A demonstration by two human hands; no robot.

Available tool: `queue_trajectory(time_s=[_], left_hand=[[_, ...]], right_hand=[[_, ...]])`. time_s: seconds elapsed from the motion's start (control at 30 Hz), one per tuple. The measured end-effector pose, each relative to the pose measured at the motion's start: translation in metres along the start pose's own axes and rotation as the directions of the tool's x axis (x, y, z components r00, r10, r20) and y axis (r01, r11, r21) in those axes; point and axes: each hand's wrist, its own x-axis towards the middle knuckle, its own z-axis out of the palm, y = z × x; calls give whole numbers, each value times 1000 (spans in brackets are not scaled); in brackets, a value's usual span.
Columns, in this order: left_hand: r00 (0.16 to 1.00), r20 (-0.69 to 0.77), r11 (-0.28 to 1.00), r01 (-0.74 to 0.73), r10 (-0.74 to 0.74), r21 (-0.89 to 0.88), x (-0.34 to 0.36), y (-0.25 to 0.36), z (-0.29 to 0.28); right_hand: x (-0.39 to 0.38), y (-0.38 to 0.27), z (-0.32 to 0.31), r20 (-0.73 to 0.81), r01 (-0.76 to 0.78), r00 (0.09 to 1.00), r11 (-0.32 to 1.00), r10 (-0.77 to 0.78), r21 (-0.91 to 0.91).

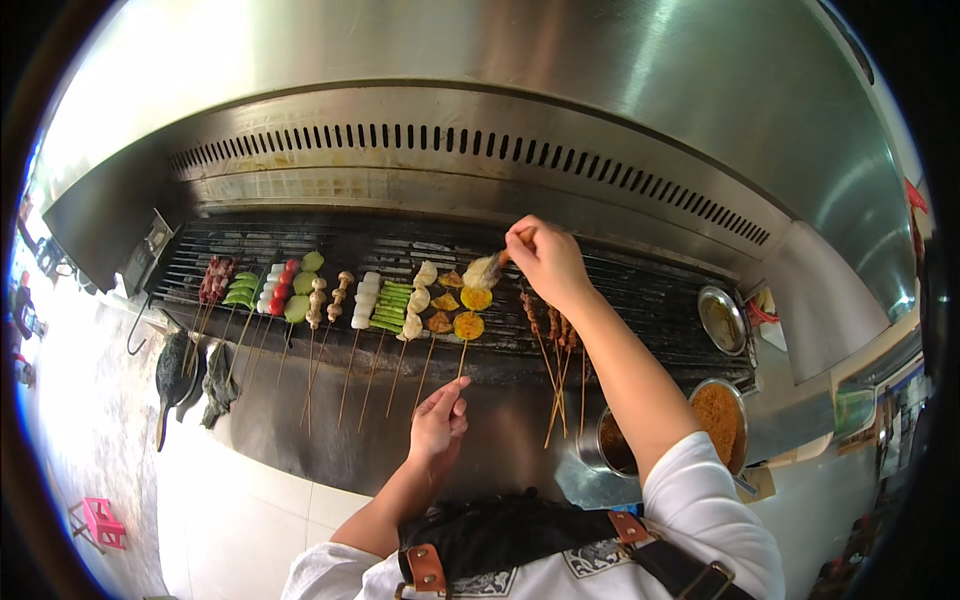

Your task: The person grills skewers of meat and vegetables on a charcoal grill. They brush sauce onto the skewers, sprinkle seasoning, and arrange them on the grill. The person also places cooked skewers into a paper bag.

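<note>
My left hand point(438, 418) pinches the lower end of a bamboo skewer threaded with round yellow slices point(468, 325), which lie on the black grill grate point(640, 290). Over the far end of that skewer, my right hand point(545, 262) grips a brush point(508, 255) by its brown handle. The brush's pale head meets the topmost slice, partly hiding it. Just left are a skewer of browned slices point(443, 301) and one of whitish pieces point(413, 303). Several dark meat skewers point(562, 330) lie under and beside my right forearm.
Green bean skewers point(391, 304), mushrooms point(317, 303), red tomatoes point(281, 290) and raw meat point(217, 280) lie farther left. A metal dish point(722, 320) sits at the grill's right end. Nearer me are a metal pot point(592, 450) and a bowl of orange-red seasoning point(716, 415).
</note>
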Motion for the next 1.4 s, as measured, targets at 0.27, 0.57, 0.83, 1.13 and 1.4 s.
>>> queue_trajectory(time_s=[0.27, 0.57, 0.83, 1.13, 1.4], left_hand=[[999, -33, 1000, -11, 11, -2, -7, 1, -2], [954, 234, 942, 105, -185, 317, -15, -55, 36], [895, 351, 953, 207, -277, 223, 4, -79, 87], [864, 397, 946, 322, -311, 40, -19, -83, 113], [696, 555, 867, 208, -457, 453, -85, -52, 91]], right_hand=[[16, 9, 7, 42, -220, 974, 972, 224, -85], [-127, -16, -147, -365, -66, 927, 996, 83, 59], [-287, 24, -149, -214, -549, 825, 832, 523, -79], [-306, 66, -124, -158, -443, 891, 891, 426, -96], [-304, 62, -149, -100, -446, 893, 892, 438, -76]])
